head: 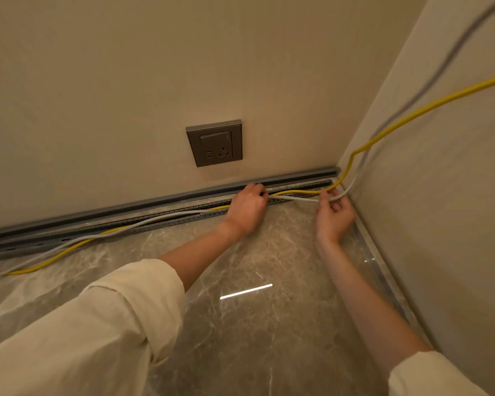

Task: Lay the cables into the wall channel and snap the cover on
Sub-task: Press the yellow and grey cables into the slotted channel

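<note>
Left hand clenched on both cables — right hand pinches the white one.

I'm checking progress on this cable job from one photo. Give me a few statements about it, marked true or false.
1. Both hands, the left hand and the right hand, are on the cables near the corner. True.
2. The cover is snapped onto the channel. False: the channel is open.
3. The yellow cable rises along the right-hand wall. True.
4. A plug sits in the socket. False: nothing is plugged in.
5. The white cable lies fully inside the channel. False: at left it trails onto the floor.
</note>
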A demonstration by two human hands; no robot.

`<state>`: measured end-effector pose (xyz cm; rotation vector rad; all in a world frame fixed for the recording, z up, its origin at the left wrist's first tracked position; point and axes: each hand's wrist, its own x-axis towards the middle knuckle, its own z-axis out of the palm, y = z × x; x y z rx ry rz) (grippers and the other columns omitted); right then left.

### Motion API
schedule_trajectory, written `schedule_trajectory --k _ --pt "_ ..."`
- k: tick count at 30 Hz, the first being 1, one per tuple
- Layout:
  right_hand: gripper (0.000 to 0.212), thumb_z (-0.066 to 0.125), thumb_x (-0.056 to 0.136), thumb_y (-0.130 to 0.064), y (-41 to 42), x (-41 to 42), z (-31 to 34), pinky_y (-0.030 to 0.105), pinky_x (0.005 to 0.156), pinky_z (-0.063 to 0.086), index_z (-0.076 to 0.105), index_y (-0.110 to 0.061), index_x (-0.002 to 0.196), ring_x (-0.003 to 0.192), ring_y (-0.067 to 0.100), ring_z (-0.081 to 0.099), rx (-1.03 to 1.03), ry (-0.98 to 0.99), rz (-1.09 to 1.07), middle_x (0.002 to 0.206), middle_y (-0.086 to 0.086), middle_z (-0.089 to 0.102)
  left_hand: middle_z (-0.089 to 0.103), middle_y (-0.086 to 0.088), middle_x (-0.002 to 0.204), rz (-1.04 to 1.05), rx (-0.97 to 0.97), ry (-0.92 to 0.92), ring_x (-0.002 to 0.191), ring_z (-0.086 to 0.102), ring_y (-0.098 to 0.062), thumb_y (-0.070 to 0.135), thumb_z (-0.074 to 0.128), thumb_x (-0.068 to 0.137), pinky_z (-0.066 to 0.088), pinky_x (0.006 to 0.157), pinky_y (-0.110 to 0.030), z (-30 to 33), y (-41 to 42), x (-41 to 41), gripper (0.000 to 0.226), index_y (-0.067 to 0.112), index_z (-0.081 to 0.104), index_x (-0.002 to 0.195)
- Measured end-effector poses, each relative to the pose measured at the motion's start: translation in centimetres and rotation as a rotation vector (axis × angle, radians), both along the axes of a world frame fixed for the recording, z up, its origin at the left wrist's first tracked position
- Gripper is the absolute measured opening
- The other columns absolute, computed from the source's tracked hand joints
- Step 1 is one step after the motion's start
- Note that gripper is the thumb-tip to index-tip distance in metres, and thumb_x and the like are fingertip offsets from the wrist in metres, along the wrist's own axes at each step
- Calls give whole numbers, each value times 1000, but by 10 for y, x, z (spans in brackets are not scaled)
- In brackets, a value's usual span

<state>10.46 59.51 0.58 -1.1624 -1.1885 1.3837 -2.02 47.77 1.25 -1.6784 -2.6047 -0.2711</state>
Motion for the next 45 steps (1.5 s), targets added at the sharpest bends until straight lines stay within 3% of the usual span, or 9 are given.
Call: schedule_trajectory --k 5,12,26,30,33,35,37,41,45 --pt "20 55 88 1 15 -1 21 16 31 32 58 -12 103 32 3 41 -8 36 265 40 -7 52 55 -15 118 -5 -9 6 107 49 -29 10 43 95 47 79 -39 2 1 -3 24 0 57 112" --pt "27 38 94 8 30 13 16 22 43 54 54 -13 90 54 6 65 66 -56 507 67 9 57 57 -13 118 18 -41 20 104 51 -29 7 46 93 48 75 -39 -1 -1 -2 24 3 56 115" --pt "27 38 90 5 59 -6 8 22 42 50 56 -8 74 36 0 58 245 -427 223 58 5 57 57 -13 118 -14 -30 -2 103 54 -30 5 53 89 50 78 -41 -1 -6 -5 38 8 48 127" --pt "29 41 86 2 66 0 14 31 51 53 58 -10 67 46 17 65 383 -479 163 52 9 61 57 -12 119 -18 -27 -3 104 53 -29 8 53 91 48 78 -40 -1 -6 -7 41 10 44 131" --pt "26 45 82 2 61 3 14 19 49 48 64 -8 68 48 21 65 443 -505 95 55 14 67 56 -12 120 -31 -38 6 107 52 -29 9 51 92 48 80 -40 -3 -6 -8 43 11 41 134" --pt "23 47 81 4 58 2 10 9 46 45 68 -2 74 52 23 66 372 -485 67 62 19 69 55 -12 121 -32 -40 12 108 51 -29 9 50 93 48 81 -40 -4 -7 -8 44 10 40 135" --pt "23 45 82 9 56 3 8 22 51 53 66 -1 81 51 24 66 220 -410 96 67 18 67 54 -13 122 -33 -38 10 109 49 -29 6 51 90 48 82 -40 -4 -8 -7 46 9 40 135" --pt "25 46 84 11 54 14 14 16 36 48 60 -10 80 41 -1 58 -11 -242 259 67 6 59 56 -14 118 -22 -37 17 108 49 -30 3 52 88 49 79 -40 -3 -8 -2 43 7 46 130" --pt "24 50 81 6 51 29 18 16 36 42 59 -15 76 54 8 51 -220 -53 377 56 -6 59 58 -13 112 8 -44 10 103 51 -29 4 52 87 50 75 -41 0 -7 1 35 7 53 122"
